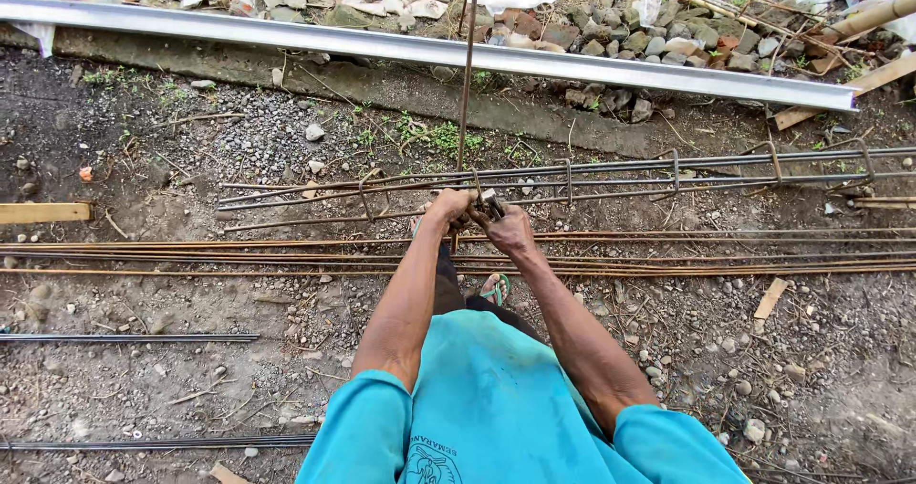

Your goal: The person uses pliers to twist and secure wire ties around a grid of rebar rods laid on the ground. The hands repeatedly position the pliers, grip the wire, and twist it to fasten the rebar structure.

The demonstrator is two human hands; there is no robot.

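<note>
Rebar cage (572,183) lying on the gravel ahead is stiff, heavy and rough with rust, so I grip it at a stirrup joint, left hand (448,207) clenched on a bar, right hand (508,228) clenched around pliers (490,205).

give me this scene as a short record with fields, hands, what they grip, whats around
left hand: closed on a rusty steel rebar cage lying on its side
right hand: holds a small metal tool against the same spot on the cage
upright bar: thin rusty vertical rod rising just above the hands
near side: long loose rusty rods on the gravel ground
far side: long silver metal channel, rubble behind it
clothing: turquoise shirt
</note>
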